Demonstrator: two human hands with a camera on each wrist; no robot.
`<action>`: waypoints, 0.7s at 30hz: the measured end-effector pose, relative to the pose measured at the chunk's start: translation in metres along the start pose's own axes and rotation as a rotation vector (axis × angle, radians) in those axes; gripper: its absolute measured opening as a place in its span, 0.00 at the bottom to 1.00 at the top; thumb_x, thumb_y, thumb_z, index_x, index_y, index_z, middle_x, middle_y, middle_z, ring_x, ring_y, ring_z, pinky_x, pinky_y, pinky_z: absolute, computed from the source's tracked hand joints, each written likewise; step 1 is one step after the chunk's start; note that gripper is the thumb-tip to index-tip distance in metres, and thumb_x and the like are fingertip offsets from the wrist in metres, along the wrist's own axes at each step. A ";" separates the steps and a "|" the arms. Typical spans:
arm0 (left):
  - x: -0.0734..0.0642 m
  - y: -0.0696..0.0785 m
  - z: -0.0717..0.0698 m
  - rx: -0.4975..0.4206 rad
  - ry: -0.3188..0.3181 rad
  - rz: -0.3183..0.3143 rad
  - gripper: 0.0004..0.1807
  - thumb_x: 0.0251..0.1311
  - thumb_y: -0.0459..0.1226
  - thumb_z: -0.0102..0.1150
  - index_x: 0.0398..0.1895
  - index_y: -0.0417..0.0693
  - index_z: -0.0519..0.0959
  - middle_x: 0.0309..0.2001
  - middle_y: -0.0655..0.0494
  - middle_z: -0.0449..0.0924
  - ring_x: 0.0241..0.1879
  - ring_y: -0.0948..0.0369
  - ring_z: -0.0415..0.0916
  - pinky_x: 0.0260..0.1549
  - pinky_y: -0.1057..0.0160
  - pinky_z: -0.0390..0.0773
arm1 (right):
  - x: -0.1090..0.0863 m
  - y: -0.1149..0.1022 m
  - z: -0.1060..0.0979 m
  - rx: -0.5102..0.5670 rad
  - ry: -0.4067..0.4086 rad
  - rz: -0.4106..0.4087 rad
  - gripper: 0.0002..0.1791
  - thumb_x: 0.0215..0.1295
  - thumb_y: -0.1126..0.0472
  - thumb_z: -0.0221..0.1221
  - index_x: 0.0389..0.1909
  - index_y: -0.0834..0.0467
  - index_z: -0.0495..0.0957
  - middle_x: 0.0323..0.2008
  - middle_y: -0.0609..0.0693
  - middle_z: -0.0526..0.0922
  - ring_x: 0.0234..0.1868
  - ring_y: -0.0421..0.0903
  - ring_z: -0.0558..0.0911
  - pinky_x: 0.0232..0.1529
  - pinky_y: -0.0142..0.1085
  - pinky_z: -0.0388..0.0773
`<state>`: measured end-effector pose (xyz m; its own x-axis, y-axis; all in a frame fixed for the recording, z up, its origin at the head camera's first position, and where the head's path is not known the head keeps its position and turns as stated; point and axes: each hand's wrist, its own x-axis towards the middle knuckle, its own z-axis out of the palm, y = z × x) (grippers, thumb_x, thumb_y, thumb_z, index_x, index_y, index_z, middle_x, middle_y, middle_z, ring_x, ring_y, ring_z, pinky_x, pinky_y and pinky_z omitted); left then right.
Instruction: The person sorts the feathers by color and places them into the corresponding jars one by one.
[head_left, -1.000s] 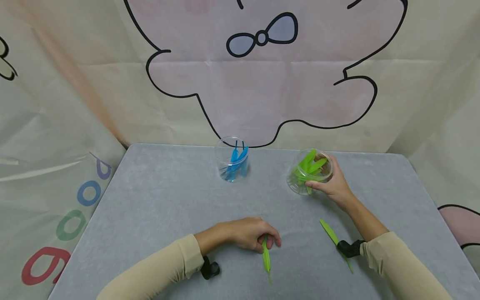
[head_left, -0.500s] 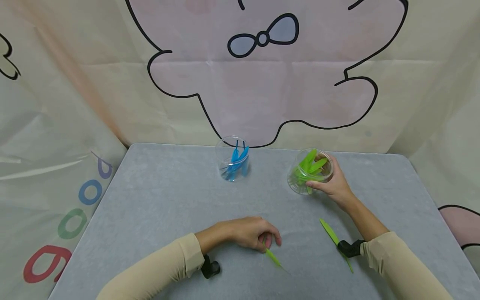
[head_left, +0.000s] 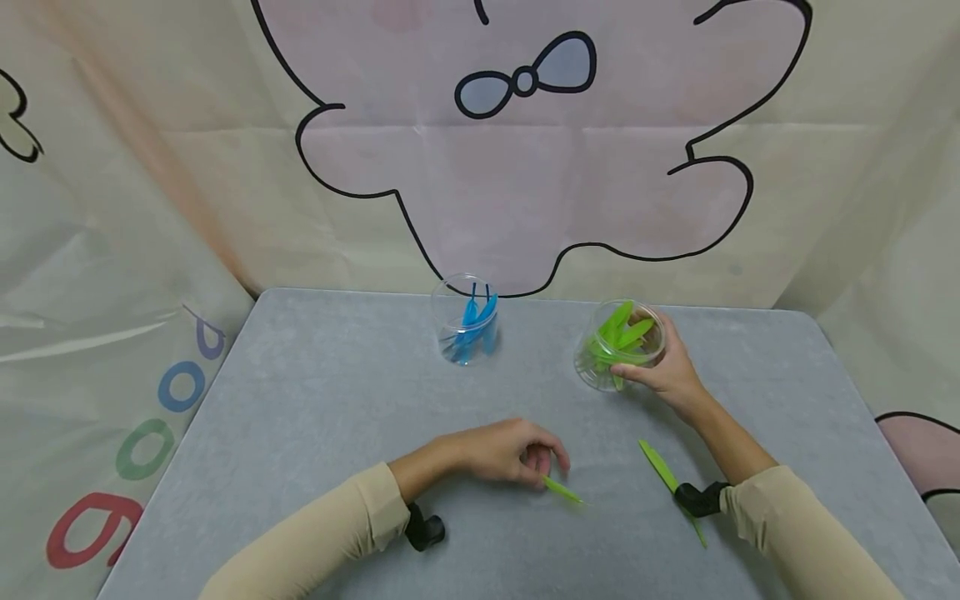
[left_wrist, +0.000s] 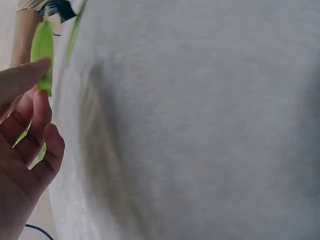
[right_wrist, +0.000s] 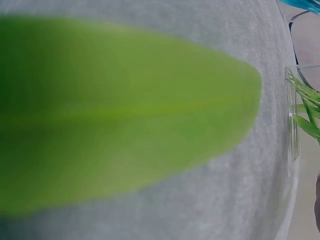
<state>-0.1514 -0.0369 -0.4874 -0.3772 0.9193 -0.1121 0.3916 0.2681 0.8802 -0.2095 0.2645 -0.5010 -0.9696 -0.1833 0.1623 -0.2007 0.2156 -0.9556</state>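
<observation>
Between thumb and fingertips my left hand [head_left: 510, 450] pinches a green feather [head_left: 562, 490], its thin quill pointing right and toward me. The left wrist view shows the same feather [left_wrist: 42, 40] held at its blade end, quill up. My right hand [head_left: 675, 371] grips a clear plastic cup [head_left: 587, 375] from its right side, thumb in front and fingers behind. Several green feathers [head_left: 617, 325] stand in that cup, tips fanned near the rim. Another green feather [head_left: 657, 462] lies on the table beside the right forearm, filling much of the right wrist view.
A second clear cup [head_left: 441, 321] with several blue feathers [head_left: 468, 325] stands at the table's far edge, left of the first. The grey cloth-like table [head_left: 345, 375] meets a printed backdrop [head_left: 525, 183] behind. Black wrist-camera mounts [head_left: 701, 497] hang under both sleeves.
The left hand has lifted slightly and turned the feather, so its quill swings from pointing toward me to pointing right. The right hand and cup have stayed put.
</observation>
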 end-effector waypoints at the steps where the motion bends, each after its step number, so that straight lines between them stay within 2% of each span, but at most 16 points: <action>1: 0.001 0.001 -0.002 -0.017 0.014 0.004 0.15 0.60 0.28 0.66 0.51 0.41 0.81 0.30 0.63 0.79 0.26 0.71 0.74 0.29 0.72 0.78 | 0.000 0.000 0.000 -0.003 0.000 -0.001 0.53 0.52 0.77 0.70 0.75 0.58 0.51 0.67 0.55 0.60 0.65 0.41 0.65 0.52 0.21 0.71; 5: 0.004 0.007 -0.011 -0.066 0.075 0.029 0.15 0.60 0.28 0.66 0.51 0.38 0.81 0.30 0.62 0.79 0.27 0.69 0.74 0.30 0.70 0.78 | 0.000 0.000 0.000 -0.001 -0.003 0.001 0.52 0.52 0.77 0.70 0.74 0.58 0.51 0.67 0.55 0.60 0.65 0.42 0.65 0.52 0.21 0.71; 11: 0.011 0.017 -0.027 -0.041 0.211 0.063 0.14 0.60 0.28 0.67 0.49 0.42 0.82 0.32 0.61 0.79 0.33 0.70 0.74 0.33 0.69 0.77 | -0.001 -0.001 0.001 -0.002 -0.003 0.014 0.53 0.52 0.76 0.71 0.74 0.59 0.50 0.68 0.56 0.60 0.65 0.43 0.64 0.53 0.21 0.70; 16: 0.021 0.026 -0.038 -0.026 0.333 0.083 0.11 0.61 0.29 0.66 0.47 0.42 0.84 0.32 0.59 0.80 0.33 0.69 0.74 0.34 0.67 0.77 | -0.001 0.000 0.001 -0.001 0.003 0.017 0.52 0.52 0.76 0.71 0.74 0.59 0.50 0.67 0.56 0.60 0.65 0.43 0.64 0.56 0.22 0.68; 21: 0.034 0.033 -0.045 -0.028 0.399 0.088 0.09 0.62 0.31 0.66 0.45 0.40 0.85 0.33 0.55 0.83 0.32 0.68 0.74 0.35 0.69 0.77 | -0.001 0.001 0.001 0.005 -0.001 0.001 0.51 0.53 0.76 0.70 0.74 0.59 0.51 0.67 0.55 0.61 0.64 0.42 0.65 0.56 0.23 0.69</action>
<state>-0.1887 -0.0097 -0.4412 -0.6417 0.7528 0.1470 0.4160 0.1805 0.8913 -0.2089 0.2642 -0.5025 -0.9696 -0.1842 0.1610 -0.1990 0.2110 -0.9570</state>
